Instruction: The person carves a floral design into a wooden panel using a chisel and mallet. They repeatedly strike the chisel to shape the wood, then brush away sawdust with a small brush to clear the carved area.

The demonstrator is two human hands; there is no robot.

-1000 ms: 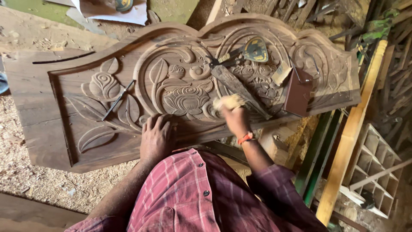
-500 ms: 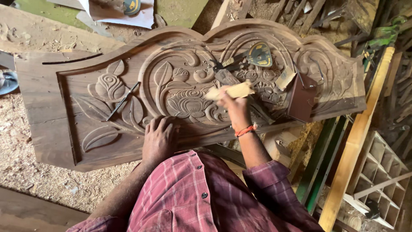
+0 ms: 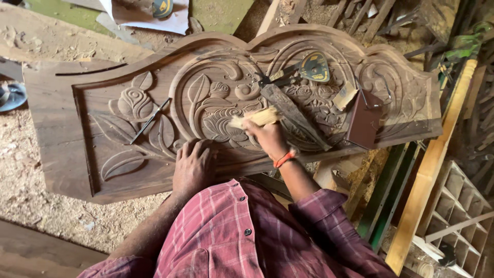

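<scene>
Your right hand [image 3: 268, 138] has its grip closed around a pale brush [image 3: 254, 118], held over the central flower relief of the carved wooden panel [image 3: 67, 154]. Your left hand [image 3: 193, 167] lies flat and open on the panel's lower border, gripping nothing. A thin chisel [image 3: 149, 121] rests on the leaf carving to the left. A dark mallet [image 3: 293, 116] lies just beside the brush.

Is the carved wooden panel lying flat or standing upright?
Lying flat: the carved panel faces up, with a chisel and mallet resting on it and the left hand pressed on top.
</scene>
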